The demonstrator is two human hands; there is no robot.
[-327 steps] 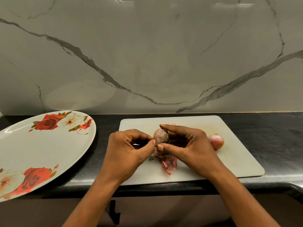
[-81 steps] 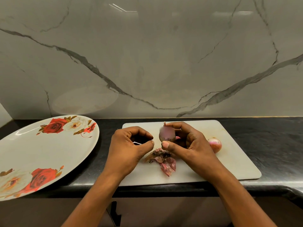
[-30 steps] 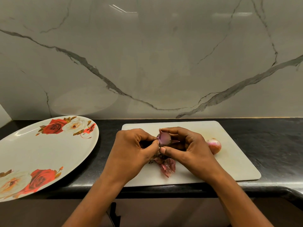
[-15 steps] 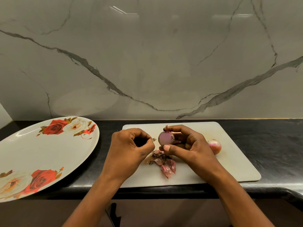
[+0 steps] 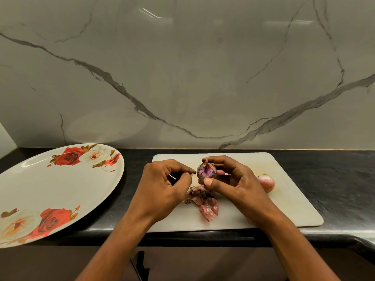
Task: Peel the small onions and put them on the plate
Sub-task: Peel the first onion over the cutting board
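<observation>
Countertop [image 5: 334, 179]: rose-printed plate [image 5: 50, 189] without onions

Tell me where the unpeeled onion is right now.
The unpeeled onion lies on the cutting board, right side, just behind the right hand.

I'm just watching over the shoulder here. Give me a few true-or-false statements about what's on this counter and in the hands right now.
1. The right hand holds a partly peeled onion. True.
2. The plate already has peeled onions on it. False: no onions lie on it.
3. A second onion lies on the cutting board. True.
4. The peelings are piled on the plate. False: they lie on the cutting board.
</observation>
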